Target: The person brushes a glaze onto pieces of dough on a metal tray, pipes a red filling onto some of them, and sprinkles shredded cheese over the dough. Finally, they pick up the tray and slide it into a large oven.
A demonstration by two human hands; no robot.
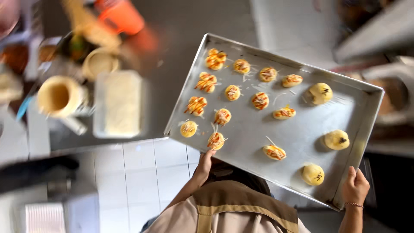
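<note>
Head view looks down on a metal baking tray [302,142] carried tilted above a white tiled floor [142,172]. Left hand [203,166] grips its near left edge; right hand [355,186] clasps the near right corner. Holding it level would keep the topped pastries [233,92] and 3 plain dough balls [336,140] from sliding. Far left, blurred: a pale rectangular container [117,103], a cream tub [58,97], an orange object [120,16].

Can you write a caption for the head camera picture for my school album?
Two hands, left hand and right hand, hold a metal baking tray of small topped pastries.
</note>
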